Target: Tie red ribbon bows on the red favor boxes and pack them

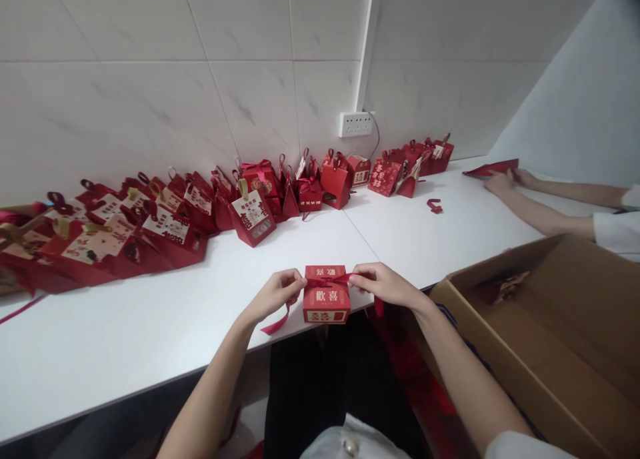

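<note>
A small red gift box [327, 297] with gold and white lettering sits at the front edge of the white table, right before me. Across its top runs a dark pink ribbon [327, 281], crossed at the middle of the lid. My left hand [279, 292] pinches one side of the ribbon at the box's left edge, and a loose tail hangs below the fingers. On the opposite side my right hand [383, 284] pinches the other end, its tail dropping over the table edge.
Many finished-looking red boxes [251, 219] with loops line the wall. A ribbon loop [435, 206] lies on the white table [320, 235]. At right stands an open cardboard box [530, 352]; behind it, another person's hands [505, 179] hold a flat red piece [493, 168].
</note>
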Tool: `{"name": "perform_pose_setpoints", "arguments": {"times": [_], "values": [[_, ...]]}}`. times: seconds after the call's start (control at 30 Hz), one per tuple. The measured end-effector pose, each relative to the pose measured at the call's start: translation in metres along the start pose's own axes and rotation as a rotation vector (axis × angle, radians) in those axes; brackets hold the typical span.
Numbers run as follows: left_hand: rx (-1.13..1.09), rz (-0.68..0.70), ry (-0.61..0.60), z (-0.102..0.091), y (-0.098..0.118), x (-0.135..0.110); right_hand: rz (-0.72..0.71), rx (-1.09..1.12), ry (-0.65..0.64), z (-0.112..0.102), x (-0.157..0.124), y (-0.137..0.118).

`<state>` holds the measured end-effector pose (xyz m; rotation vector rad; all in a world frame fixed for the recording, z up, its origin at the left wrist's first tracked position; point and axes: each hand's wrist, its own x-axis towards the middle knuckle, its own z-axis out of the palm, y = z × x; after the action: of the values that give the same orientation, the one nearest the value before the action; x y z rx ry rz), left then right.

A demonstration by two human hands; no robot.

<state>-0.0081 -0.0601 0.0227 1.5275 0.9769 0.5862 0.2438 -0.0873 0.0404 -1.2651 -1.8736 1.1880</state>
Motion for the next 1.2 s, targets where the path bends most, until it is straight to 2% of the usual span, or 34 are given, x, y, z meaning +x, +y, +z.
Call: {"name": "perform_pose_setpoints", "arguments": {"times": [0.13, 0.23, 0.33, 0.43, 0.53, 0.63, 0.7, 0.83, 0.9, 1.0, 1.1, 1.2], "values": [[0.076, 0.062, 0.051, 0.001, 0.01, -0.002, -0.108, 0.085, 0.038, 0.003, 0.007, -0.008], [0.254, 0.145, 0.071, 0.001, 0.015, -0.003, -0.151, 0.042, 0.092, 0.008, 0.012, -0.011], [0.51, 0.196, 0.1, 0.005, 0.023, -0.003, -0.23, -0.183, 0.189, 0.011, 0.014, -0.014], [0.762, 0.284, 0.231, 0.014, 0.03, 0.001, -0.367, -0.452, 0.314, 0.012, 0.013, -0.015], [0.867, 0.352, 0.273, 0.024, 0.036, 0.012, -0.51, -0.63, 0.46, 0.013, 0.012, -0.015], [0.836, 0.384, 0.193, 0.033, 0.036, 0.025, -0.587, -0.73, 0.545, 0.016, 0.011, -0.014], [0.785, 0.385, 0.187, 0.037, 0.034, 0.031, -0.598, -0.775, 0.566, 0.017, 0.01, -0.013], [0.639, 0.291, 0.32, 0.042, 0.028, 0.033, -0.563, -0.784, 0.568, 0.018, 0.008, -0.009], [0.571, 0.257, 0.356, 0.043, 0.026, 0.031, -0.511, -0.679, 0.553, 0.02, 0.007, -0.006], [0.475, 0.255, 0.323, 0.042, 0.027, 0.028, -0.401, -0.382, 0.473, 0.026, 0.008, -0.002], [0.299, 0.262, 0.225, 0.039, 0.03, 0.026, -0.286, -0.17, 0.39, 0.034, 0.01, 0.0], [0.105, 0.243, 0.073, 0.033, 0.032, 0.025, -0.21, -0.139, 0.388, 0.042, 0.013, 0.001]]}}
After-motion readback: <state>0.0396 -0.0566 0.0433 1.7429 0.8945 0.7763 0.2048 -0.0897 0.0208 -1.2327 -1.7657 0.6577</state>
